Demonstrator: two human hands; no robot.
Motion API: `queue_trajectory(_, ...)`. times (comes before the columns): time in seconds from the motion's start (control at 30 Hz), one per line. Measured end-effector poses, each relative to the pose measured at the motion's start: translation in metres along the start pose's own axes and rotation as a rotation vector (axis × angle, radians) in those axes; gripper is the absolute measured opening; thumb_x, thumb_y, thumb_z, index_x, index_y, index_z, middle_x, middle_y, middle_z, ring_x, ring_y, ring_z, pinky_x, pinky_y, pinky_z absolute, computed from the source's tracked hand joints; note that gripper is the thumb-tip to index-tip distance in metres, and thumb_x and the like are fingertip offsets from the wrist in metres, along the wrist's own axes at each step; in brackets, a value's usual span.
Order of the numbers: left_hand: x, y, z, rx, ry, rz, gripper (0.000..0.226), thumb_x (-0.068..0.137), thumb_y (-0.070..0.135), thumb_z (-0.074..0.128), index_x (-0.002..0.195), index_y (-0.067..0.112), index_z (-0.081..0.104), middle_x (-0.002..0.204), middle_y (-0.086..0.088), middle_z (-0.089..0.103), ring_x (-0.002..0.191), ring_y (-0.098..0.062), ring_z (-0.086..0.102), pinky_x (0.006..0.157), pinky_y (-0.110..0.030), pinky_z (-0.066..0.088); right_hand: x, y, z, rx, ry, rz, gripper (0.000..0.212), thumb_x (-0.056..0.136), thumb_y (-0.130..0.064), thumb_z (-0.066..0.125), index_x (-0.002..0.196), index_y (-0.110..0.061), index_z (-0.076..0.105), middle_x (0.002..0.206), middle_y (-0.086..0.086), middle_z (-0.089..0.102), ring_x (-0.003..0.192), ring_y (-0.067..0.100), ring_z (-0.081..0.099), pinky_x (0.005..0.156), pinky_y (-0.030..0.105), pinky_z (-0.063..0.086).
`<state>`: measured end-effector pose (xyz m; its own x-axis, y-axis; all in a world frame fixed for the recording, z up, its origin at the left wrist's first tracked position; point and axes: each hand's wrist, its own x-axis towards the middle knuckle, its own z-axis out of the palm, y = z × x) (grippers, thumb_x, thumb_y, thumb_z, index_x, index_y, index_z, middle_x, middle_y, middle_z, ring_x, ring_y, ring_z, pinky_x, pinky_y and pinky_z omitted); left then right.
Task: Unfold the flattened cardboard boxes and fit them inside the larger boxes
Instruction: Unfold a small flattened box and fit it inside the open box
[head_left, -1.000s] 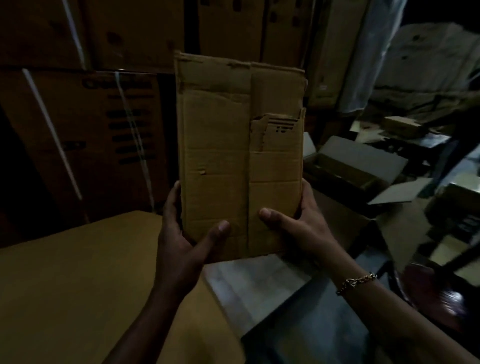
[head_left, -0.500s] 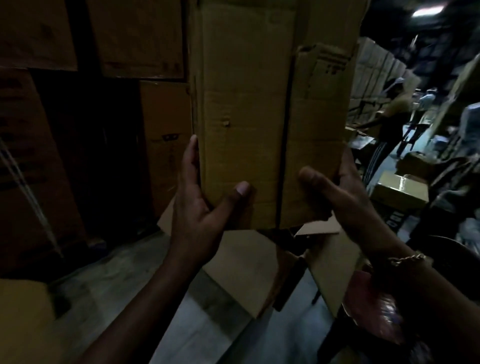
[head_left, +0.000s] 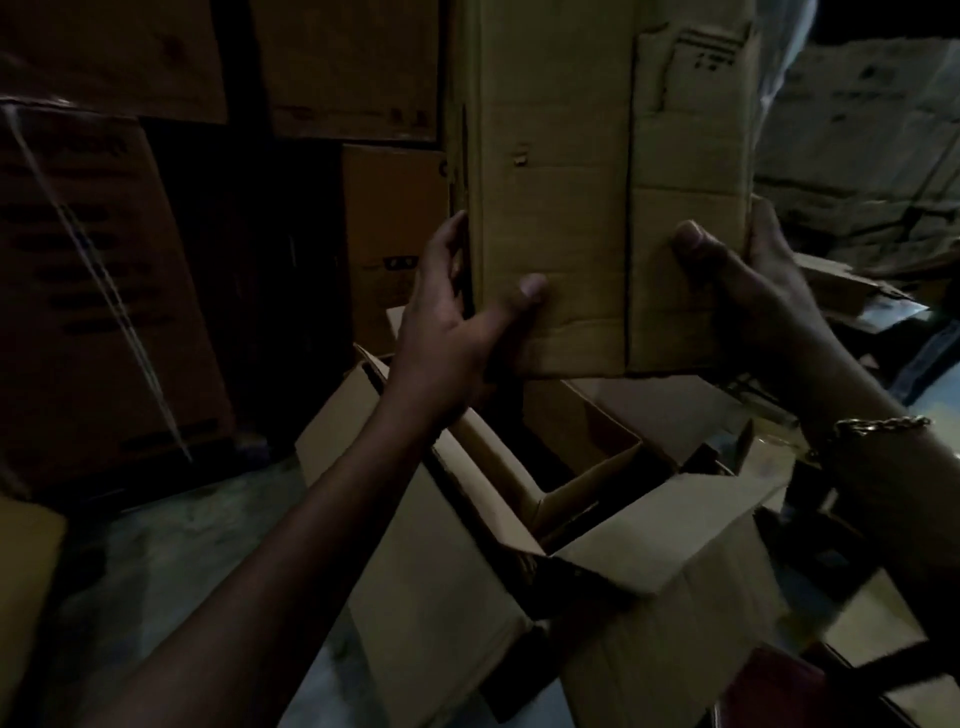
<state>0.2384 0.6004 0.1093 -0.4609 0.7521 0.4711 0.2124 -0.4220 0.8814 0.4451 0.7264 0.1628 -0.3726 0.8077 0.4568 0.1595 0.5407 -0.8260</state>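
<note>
Head view: both hands hold a flattened cardboard box (head_left: 597, 182) upright above an open larger box (head_left: 649, 597).

The left hand (head_left: 452, 332) grips the flat box at its lower left edge, thumb pressed on the near face and fingers wrapped behind; the right hand (head_left: 748, 291) grasps the lower right edge the same way, thumb in front, with a chain bracelet (head_left: 878, 425) on that wrist. The flat box stands tall between the two hands, its top running out of view, a vertical seam just left of the right thumb. Below and slightly beyond the hands sits the larger box, flaps spread open, with what seems to be a cardboard divider or smaller box inside, though the dim light makes that hard to tell. Stacked cartons (head_left: 104, 286) stand well beyond the left hand.
</note>
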Motion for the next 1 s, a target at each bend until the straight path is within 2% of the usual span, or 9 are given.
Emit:
queue_trajectory(0.1,0.029,-0.015,0.018,-0.036,0.005,-0.122,0.075,0.089,0.034,0.072,0.151,0.026,0.031,0.134,0.007,0.050,0.119,-0.013,0.057,0.082,-0.028,0.060,0.037,0.021,-0.008,-0.074,-0.027,0.086,0.068,0.087,-0.058,0.062,0.144,-0.035,0.031,0.114,-0.015,0.047,0.095,0.004,0.053,0.052,0.013,0.052)
queue_trajectory(0.2,0.053,-0.037,0.035,-0.063,0.028,-0.222,0.069,0.090,0.030,0.070,0.149,0.023,0.035,0.129,0.006,0.055,0.104,-0.006,0.061,0.066,-0.017,0.058,0.079,0.051,-0.016,-0.147,-0.106,0.160,0.081,0.077,-0.072,0.064,0.143,-0.036,0.034,0.123,-0.008,0.050,0.106,0.016,0.057,0.083,0.037,0.058)
queue_trajectory(0.27,0.063,-0.050,0.048,-0.082,0.061,-0.282,0.067,0.090,0.032,0.070,0.147,0.022,0.038,0.126,0.006,0.058,0.097,-0.003,0.063,0.060,-0.013,0.055,0.104,0.072,-0.020,-0.181,-0.175,0.226,0.088,0.071,-0.078,0.066,0.142,-0.036,0.036,0.132,-0.001,0.052,0.112,0.023,0.059,0.092,0.046,0.055)
queue_trajectory(0.5,0.076,-0.080,0.077,0.031,0.167,-0.386,0.063,0.086,0.042,0.072,0.141,0.023,0.046,0.127,0.003,0.062,0.106,-0.013,0.065,0.067,-0.024,0.053,0.159,0.129,-0.017,-0.138,-0.341,0.318,0.102,0.062,-0.080,0.069,0.145,-0.030,0.037,0.129,0.001,0.055,0.105,0.021,0.060,0.090,0.046,0.054)
queue_trajectory(0.6,0.073,-0.086,0.093,0.076,0.232,-0.396,0.061,0.086,0.041,0.071,0.139,0.022,0.047,0.123,0.006,0.062,0.104,-0.009,0.064,0.068,-0.022,0.052,0.169,0.152,-0.017,-0.115,-0.415,0.301,0.126,0.040,-0.091,0.068,0.145,-0.031,0.036,0.133,0.004,0.055,0.112,0.026,0.060,0.094,0.050,0.053)
queue_trajectory(0.67,0.069,-0.088,0.105,0.112,0.286,-0.402,0.060,0.087,0.041,0.071,0.139,0.023,0.048,0.121,0.009,0.061,0.103,-0.006,0.063,0.069,-0.020,0.050,0.175,0.165,-0.017,-0.083,-0.458,0.283,0.117,0.051,-0.088,0.068,0.146,-0.030,0.034,0.133,0.004,0.054,0.111,0.025,0.059,0.090,0.045,0.054)
queue_trajectory(0.77,0.062,-0.090,0.122,0.157,0.347,-0.416,0.054,0.090,0.036,0.069,0.138,0.021,0.049,0.113,0.011,0.061,0.094,-0.001,0.063,0.059,-0.013,0.052,0.178,0.185,-0.022,-0.018,-0.545,0.273,0.089,0.075,-0.071,0.065,0.146,-0.027,0.034,0.129,0.001,0.053,0.103,0.018,0.059,0.076,0.034,0.052)
queue_trajectory(0.87,0.056,-0.088,0.135,0.178,0.386,-0.447,0.051,0.092,0.032,0.066,0.138,0.017,0.049,0.108,0.010,0.061,0.081,0.003,0.065,0.052,-0.009,0.049,0.180,0.198,-0.027,-0.027,-0.606,0.254,0.086,0.077,-0.073,0.062,0.145,-0.026,0.037,0.124,-0.001,0.055,0.101,0.017,0.060,0.075,0.033,0.052)
queue_trajectory(1.0,0.049,-0.084,0.149,0.208,0.400,-0.489,0.052,0.094,0.032,0.063,0.141,0.015,0.048,0.109,0.008,0.061,0.089,-0.003,0.061,0.050,-0.009,0.048,0.178,0.212,-0.032,0.008,-0.687,0.221,0.101,0.066,-0.081,0.062,0.144,-0.024,0.036,0.134,0.005,0.055,0.110,0.023,0.061,0.091,0.043,0.054)
